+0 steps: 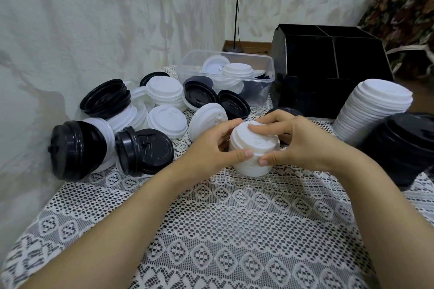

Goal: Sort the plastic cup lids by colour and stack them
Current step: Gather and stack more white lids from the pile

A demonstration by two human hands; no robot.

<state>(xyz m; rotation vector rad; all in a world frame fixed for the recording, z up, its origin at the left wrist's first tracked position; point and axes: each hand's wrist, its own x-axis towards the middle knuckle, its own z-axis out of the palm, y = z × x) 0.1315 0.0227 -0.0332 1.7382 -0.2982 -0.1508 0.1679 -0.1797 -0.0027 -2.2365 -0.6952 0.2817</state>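
Both hands grasp a short white stack on the lace cloth: the left hand curls around its left side, and the right hand pinches it from the right. A tall white stack and a black stack stand at the right, and mixed lids lie at the left.

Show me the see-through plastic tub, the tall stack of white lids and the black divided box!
See-through plastic tub (189, 71): head view, left wall.
Tall stack of white lids (385, 90): head view, top lid.
Black divided box (305, 61): head view, left half.
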